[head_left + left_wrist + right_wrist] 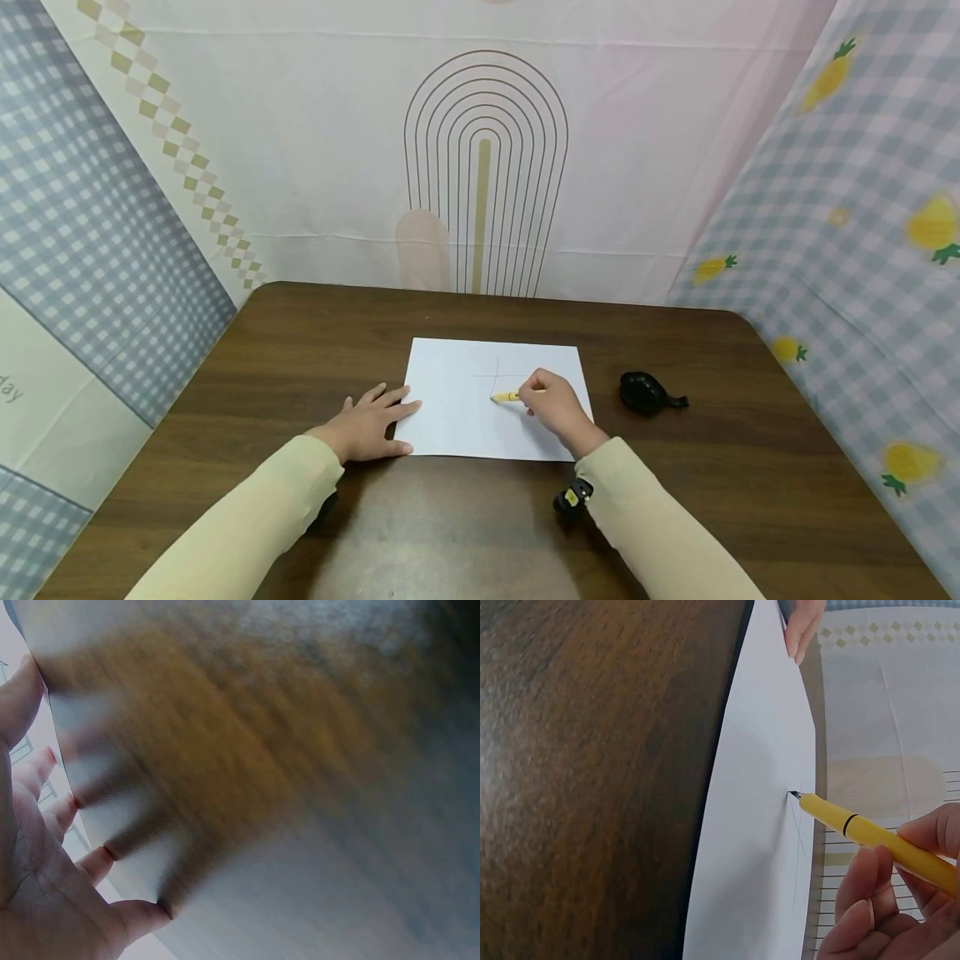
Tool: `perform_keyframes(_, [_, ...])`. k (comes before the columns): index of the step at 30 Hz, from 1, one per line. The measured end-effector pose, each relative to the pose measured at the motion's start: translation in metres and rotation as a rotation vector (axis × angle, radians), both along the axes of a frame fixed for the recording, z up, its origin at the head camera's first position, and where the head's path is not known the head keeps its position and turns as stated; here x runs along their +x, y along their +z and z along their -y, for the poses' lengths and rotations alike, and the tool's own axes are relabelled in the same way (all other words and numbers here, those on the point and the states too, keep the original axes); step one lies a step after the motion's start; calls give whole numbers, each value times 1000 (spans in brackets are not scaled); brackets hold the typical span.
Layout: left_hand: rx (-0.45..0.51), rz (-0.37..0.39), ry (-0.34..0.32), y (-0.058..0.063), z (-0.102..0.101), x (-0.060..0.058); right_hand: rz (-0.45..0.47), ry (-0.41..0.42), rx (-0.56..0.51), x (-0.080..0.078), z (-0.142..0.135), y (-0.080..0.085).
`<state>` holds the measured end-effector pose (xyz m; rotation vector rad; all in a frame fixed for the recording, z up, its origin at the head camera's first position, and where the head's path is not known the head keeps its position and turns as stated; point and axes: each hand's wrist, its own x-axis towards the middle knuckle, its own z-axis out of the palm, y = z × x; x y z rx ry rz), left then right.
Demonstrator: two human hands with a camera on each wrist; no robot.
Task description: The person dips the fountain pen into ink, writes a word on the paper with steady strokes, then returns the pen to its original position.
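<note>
The right hand [557,406] pinches a yellow pen [507,397] on smooth paper [446,371], the left hand [366,429] spread, on a brown wood table [337,333] by checked cloth [90,208].

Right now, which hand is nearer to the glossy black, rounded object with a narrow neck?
Right. The right hand, gripping a yellow pen, is just left of the black object; the left hand is farther left, touching the white rectangular paper.
</note>
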<state>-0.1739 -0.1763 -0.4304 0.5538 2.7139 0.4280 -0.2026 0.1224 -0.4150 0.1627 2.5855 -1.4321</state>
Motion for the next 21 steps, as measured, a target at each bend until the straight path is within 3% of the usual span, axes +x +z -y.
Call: perform_keyframes(21, [2, -3, -5, 2, 0, 1, -36, 43, -10, 9, 4, 1])
